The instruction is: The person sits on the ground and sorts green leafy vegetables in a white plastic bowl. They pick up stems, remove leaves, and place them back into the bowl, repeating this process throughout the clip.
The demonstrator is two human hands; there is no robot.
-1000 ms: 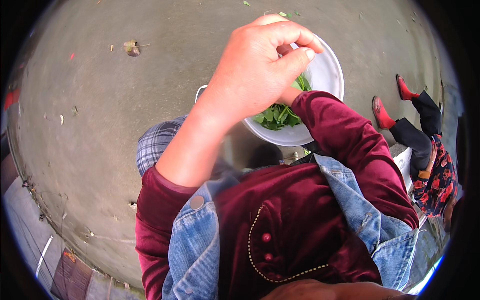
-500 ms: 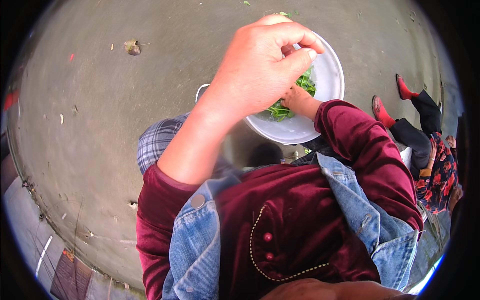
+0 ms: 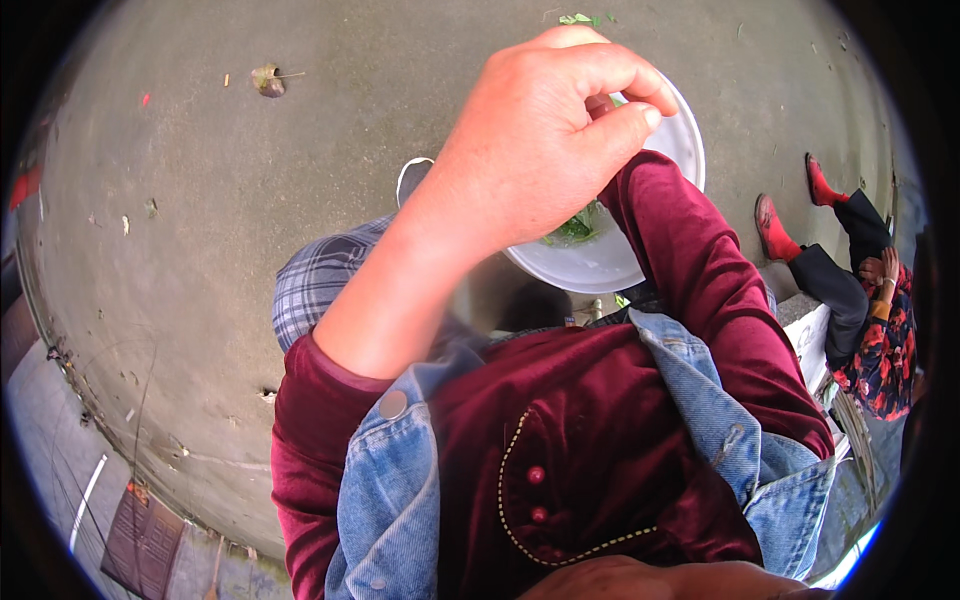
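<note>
Head view, left hand (image 3: pixel 540 150) pinched narrow above white bowl (image 3: pixel 610 265) of greens (image 3: pixel 575 228) — right hand hidden, grip untellable

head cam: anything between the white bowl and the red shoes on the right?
Nothing: in the head view only bare concrete ground lies between the bowl and the red shoes.

A bare grey concrete floor (image 3: pixel 300 170) fills the view, rough and lightly stained. A dry curled leaf (image 3: pixel 266 78) lies on it at upper left. A few green leaf scraps (image 3: pixel 578 18) lie near the top edge. Small specks of debris (image 3: pixel 150 207) are scattered on the left.
</note>
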